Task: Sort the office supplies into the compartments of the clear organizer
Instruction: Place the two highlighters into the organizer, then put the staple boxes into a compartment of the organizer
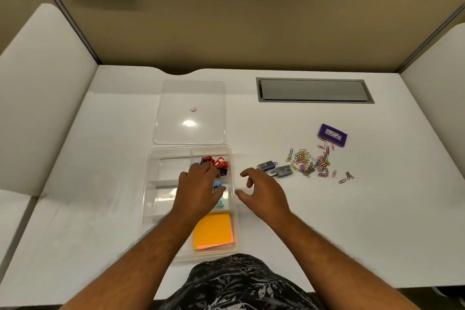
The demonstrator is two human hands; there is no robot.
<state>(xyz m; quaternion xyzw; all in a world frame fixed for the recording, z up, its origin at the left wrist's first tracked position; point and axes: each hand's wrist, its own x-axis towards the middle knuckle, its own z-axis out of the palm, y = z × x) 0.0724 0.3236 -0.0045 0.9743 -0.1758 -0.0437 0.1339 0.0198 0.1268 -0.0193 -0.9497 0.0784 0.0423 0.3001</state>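
Reaching left hand (198, 190) inside organizer (151, 184), right hand (261, 192) outside

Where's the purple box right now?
In the head view, the purple box lies on the desk at far right, just beyond the paper clips, below the grey cable hatch.

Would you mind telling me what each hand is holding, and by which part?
The right hand holds nothing, fingers loosely curled. The left hand reaches into the organizer; whether it grips anything cannot be told.
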